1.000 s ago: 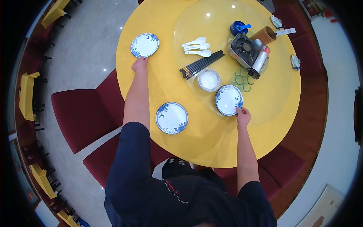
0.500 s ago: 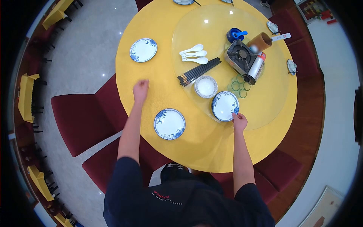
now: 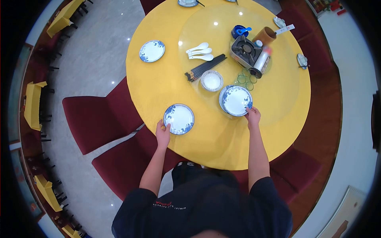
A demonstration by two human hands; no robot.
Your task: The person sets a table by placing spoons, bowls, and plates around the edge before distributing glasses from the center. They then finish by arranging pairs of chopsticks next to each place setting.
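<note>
Blue-rimmed, the near plate (image 3: 179, 119) sits on the counter (image 3: 158, 85), rim pinched by the fingers of our left hand (image 3: 162, 135). Fingers of our right hand (image 3: 253, 116) clasp the plate stack (image 3: 236, 100) just ahead of them.

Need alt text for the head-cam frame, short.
A person leans over a round yellow table, left hand on the rim of a blue-and-white plate, right hand on the rim of a stack of plates on the glass turntable. Spoons, chopsticks, a bowl and a portable stove lie beyond.
</note>
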